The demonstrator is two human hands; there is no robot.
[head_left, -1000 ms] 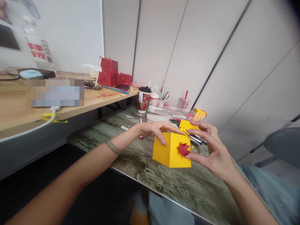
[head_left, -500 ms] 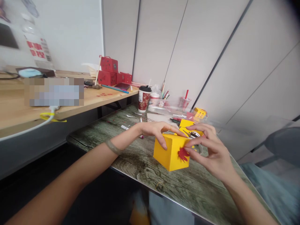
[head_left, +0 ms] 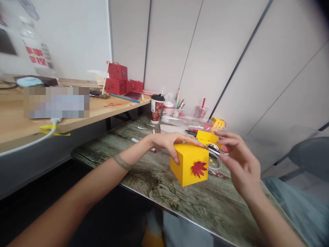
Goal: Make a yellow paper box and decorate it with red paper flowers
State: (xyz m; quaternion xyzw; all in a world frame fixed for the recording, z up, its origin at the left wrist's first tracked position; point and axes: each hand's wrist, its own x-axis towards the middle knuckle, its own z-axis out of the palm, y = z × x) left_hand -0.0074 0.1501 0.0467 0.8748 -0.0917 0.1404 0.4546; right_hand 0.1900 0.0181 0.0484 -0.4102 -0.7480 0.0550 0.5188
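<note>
A yellow paper box (head_left: pixel 190 171) is tilted above the front part of the table. My left hand (head_left: pixel 173 144) grips it from behind and above, thumb on its left face and fingers along the top edge. On the face toward the right sits a red paper flower (head_left: pixel 199 169) with pointed petals. To the right of the box, my right hand (head_left: pixel 239 161) is apart from it, thumb and fingers spread with nothing visible between them. Behind the box lie a ring-shaped roll of tape (head_left: pixel 216 162), dark-handled scissors (head_left: pixel 214 148) and yellow paper pieces (head_left: pixel 207 136).
On the wooden shelf (head_left: pixel 102 111) at left stand red paper boxes (head_left: pixel 115 85) and a plastic bottle (head_left: pixel 34 51). A paper cup (head_left: pixel 156 109), pens (head_left: pixel 180 103) and a small yellow box (head_left: pixel 218 123) are at the table's back. A marker (head_left: pixel 135 140) lies left of the box.
My right thumb and fingers have left the red flower and moved right, away from the box. The box has turned, so its flower face shows more fully. My left hand keeps its grip.
</note>
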